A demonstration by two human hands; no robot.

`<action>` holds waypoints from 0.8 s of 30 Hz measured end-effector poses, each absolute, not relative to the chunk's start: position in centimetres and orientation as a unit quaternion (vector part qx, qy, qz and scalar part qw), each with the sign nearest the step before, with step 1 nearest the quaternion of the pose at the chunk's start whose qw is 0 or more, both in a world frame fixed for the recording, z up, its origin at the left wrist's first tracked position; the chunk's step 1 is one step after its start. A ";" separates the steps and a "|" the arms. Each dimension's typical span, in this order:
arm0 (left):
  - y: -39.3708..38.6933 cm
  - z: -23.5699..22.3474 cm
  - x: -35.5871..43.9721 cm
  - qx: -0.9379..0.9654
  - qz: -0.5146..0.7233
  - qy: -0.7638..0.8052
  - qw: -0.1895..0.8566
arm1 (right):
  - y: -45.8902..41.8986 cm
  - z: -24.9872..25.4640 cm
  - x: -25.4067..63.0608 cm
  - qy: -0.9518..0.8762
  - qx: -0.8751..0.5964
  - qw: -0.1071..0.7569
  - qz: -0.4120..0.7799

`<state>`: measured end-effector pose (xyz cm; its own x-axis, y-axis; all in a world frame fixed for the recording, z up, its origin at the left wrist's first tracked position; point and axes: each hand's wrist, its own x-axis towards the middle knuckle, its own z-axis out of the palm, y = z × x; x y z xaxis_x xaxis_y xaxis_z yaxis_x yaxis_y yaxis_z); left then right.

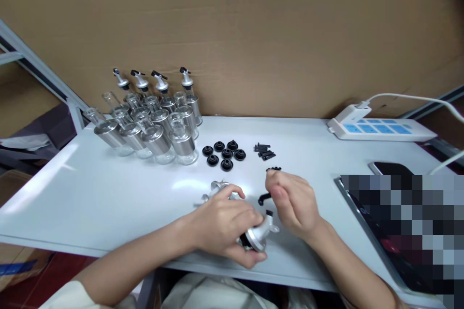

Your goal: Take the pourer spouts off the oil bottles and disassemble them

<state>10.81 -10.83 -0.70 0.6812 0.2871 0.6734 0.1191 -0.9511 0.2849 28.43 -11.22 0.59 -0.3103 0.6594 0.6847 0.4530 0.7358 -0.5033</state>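
Silver and black, a pourer top (pixel 260 235) sits in the left hand (pixel 228 224) over the front of a pale counter (pixel 145 203), its grip curled around the base, thumb below and fingers above, its lower part hidden by the palm. The right hand (pixel 295 203), its grip closed in a pinch, holds a black lever (pixel 265 198) just above the top; its far end disappears inside the fingers. More silver parts (pixel 219 185) lie partly covered behind the left hand, and a row of black pieces (pixel 273 169) peeks out past the right. Beyond are black discs (pixel 226 153), black pins (pixel 267 155) and overlapping glass bottles (pixel 155 140) with metal sleeves, too crowded to count surely. At right, pixelation masks much of a dark-screened device (pixel 377 231); a mark on it is illegible. No brand can be read on the power strip (pixel 380 129).
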 end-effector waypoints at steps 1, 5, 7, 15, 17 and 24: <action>-10.6 -0.6 10.7 0.909 0.386 0.118 0.107 | -11.1 0.7 28.7 -0.785 -0.376 0.476 0.125; -9.8 -0.6 10.3 0.897 0.410 0.134 0.091 | -9.7 0.6 30.8 -0.691 -0.542 0.452 0.159; -9.6 -0.7 10.2 0.897 0.413 0.135 0.082 | -8.7 0.2 32.2 -0.664 -0.614 0.393 0.166; -9.8 -0.4 10.3 0.908 0.395 0.130 0.044 | -5.9 -3.0 35.1 -0.669 -0.688 0.244 0.139; -9.9 -0.2 10.3 0.910 0.392 0.128 0.038 | -5.7 -3.5 35.3 -0.671 -0.685 0.244 0.142; -9.8 -0.3 10.2 0.914 0.385 0.126 0.034 | -5.3 -4.2 35.8 -0.703 -0.659 0.249 0.098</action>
